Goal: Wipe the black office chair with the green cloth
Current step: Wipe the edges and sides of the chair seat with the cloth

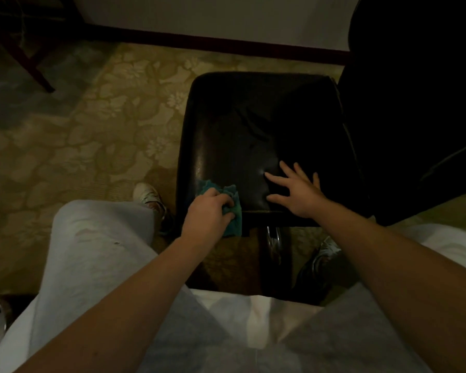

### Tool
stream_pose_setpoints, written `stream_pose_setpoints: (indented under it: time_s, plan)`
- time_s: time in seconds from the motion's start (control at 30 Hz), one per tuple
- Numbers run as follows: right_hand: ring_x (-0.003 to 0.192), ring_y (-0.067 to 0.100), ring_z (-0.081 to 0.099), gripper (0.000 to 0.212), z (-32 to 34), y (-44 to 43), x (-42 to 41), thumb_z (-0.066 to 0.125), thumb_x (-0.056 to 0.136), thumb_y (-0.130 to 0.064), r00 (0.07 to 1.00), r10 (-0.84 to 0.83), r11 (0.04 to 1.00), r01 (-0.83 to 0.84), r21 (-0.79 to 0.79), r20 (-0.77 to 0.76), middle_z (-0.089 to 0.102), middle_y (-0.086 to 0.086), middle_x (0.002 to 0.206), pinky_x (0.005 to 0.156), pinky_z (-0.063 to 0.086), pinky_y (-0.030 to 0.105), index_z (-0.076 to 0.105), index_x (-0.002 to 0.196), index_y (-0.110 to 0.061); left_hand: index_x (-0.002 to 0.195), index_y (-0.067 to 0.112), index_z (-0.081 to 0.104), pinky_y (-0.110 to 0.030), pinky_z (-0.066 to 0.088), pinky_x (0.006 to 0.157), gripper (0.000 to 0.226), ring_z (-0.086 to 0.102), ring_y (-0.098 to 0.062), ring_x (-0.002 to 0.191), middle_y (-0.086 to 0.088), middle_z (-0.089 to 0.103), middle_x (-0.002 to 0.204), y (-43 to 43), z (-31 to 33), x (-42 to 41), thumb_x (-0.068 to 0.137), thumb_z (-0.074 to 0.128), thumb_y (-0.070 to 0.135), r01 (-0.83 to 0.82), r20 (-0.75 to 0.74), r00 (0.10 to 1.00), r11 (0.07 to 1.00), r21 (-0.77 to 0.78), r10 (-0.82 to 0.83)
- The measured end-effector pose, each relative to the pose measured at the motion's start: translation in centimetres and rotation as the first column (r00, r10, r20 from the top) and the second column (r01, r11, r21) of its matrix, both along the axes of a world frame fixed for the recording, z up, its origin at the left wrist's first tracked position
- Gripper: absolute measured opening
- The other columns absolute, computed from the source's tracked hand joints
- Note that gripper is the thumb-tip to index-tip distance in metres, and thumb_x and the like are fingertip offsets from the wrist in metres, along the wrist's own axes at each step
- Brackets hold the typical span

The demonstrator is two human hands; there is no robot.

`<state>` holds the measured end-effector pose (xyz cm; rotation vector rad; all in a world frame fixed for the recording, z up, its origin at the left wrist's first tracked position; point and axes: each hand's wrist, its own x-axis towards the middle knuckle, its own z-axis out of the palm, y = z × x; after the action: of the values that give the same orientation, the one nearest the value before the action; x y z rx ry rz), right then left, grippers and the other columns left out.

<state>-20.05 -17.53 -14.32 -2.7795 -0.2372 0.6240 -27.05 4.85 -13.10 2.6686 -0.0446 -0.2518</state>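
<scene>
Gripping the cloth with the left hand at the chair seat's near left corner; resting the right hand flat, fingers spread, just beside.

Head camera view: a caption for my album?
Left hand grips the green cloth at the near edge of the black office chair; right hand rests flat beside it.
</scene>
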Motion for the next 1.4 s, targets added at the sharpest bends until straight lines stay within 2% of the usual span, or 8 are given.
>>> stream_pose_setpoints:
  time_s: [0.27,0.53,0.7,0.93,1.17,1.23,1.33,1.4]
  plan:
    - [0.149,0.021,-0.011,0.05,0.2,-0.6,0.4,0.044,0.1,-0.044,0.999,0.02,1.0,-0.02,0.011,-0.046,-0.003,-0.009,0.163,0.117,-0.008,0.054,0.025,0.146,-0.052,0.125,0.026,0.063,-0.035,0.042,0.103,0.032,0.052,-0.018,0.117,0.003,0.053,0.123,1.1,0.6,0.6,0.094,0.064,0.032,0.135,-0.04,0.99,0.989,0.065,-0.133]
    - [0.148,0.023,-0.014,0.05,-0.4,0.9,0.0,0.037,0.102,-0.046,1.0,-0.003,1.0,0.003,-0.011,-0.011,-0.007,-0.007,0.163,0.116,-0.009,0.056,0.019,0.147,-0.053,0.119,0.024,0.066,-0.034,0.043,0.099,0.029,0.054,-0.018,0.113,0.003,0.055,0.118,1.9,0.1,1.0,0.091,0.068,0.032,0.008,-0.007,1.0,0.998,0.068,-0.008]
    - [0.148,0.022,-0.014,0.049,-0.6,0.8,0.0,0.035,0.102,-0.047,1.0,0.007,0.999,-0.007,-0.041,-0.009,-0.007,-0.008,0.163,0.116,-0.009,0.056,0.017,0.147,-0.054,0.116,0.024,0.067,-0.036,0.045,0.098,0.028,0.056,-0.019,0.11,0.003,0.057,0.116,-0.1,0.0,0.3,0.089,0.07,0.032,-0.063,0.03,0.998,0.998,-0.002,0.063]
    - [0.148,0.021,-0.014,0.05,-0.1,-0.5,0.3,0.04,0.102,-0.044,0.998,0.028,0.999,-0.027,0.026,-0.055,-0.006,-0.009,0.163,0.116,-0.011,0.054,0.021,0.147,-0.053,0.123,0.029,0.064,-0.036,0.041,0.103,0.031,0.05,-0.019,0.119,0.004,0.053,0.124,2.3,0.9,0.6,0.092,0.067,0.03,0.123,-0.071,0.991,0.987,0.1,-0.117]
    - [0.148,0.021,-0.014,0.05,-0.3,-0.1,0.1,0.04,0.102,-0.043,0.999,0.011,1.0,-0.01,0.011,-0.04,-0.006,-0.009,0.163,0.117,-0.01,0.053,0.02,0.147,-0.053,0.111,0.026,0.07,-0.031,0.045,0.091,0.031,0.055,-0.016,0.106,0.004,0.056,0.111,0.8,0.2,0.7,0.084,0.075,0.039,-0.082,-0.015,0.997,0.997,-0.016,0.082]
    - [0.148,0.021,-0.014,0.05,-0.4,0.0,0.1,0.04,0.102,-0.043,1.0,0.005,1.0,-0.005,-0.003,-0.027,-0.006,-0.008,0.163,0.117,-0.011,0.053,0.021,0.147,-0.053,0.113,0.026,0.069,-0.033,0.046,0.093,0.031,0.055,-0.015,0.106,0.004,0.057,0.112,0.0,0.1,0.5,0.085,0.074,0.039,-0.105,0.0,0.994,0.994,-0.036,0.105]
    - [0.148,0.021,-0.015,0.05,-0.2,-0.5,0.1,0.04,0.102,-0.042,1.0,0.02,1.0,-0.02,-0.002,-0.022,-0.006,-0.008,0.163,0.116,-0.011,0.053,0.021,0.147,-0.052,0.115,0.028,0.067,-0.038,0.046,0.098,0.029,0.053,-0.016,0.11,0.005,0.056,0.114,-0.4,0.1,0.3,0.088,0.071,0.037,-0.021,0.009,1.0,0.999,-0.032,0.021]
    - [0.148,0.02,-0.015,0.05,-0.1,-1.0,0.2,0.04,0.102,-0.042,0.999,0.041,0.999,-0.04,0.029,-0.032,-0.006,-0.008,0.163,0.116,-0.012,0.053,0.021,0.147,-0.052,0.116,0.031,0.066,-0.035,0.044,0.1,0.029,0.053,-0.015,0.113,0.008,0.055,0.115,0.5,0.4,0.9,0.088,0.071,0.036,0.069,-0.045,0.997,0.998,0.005,-0.069]
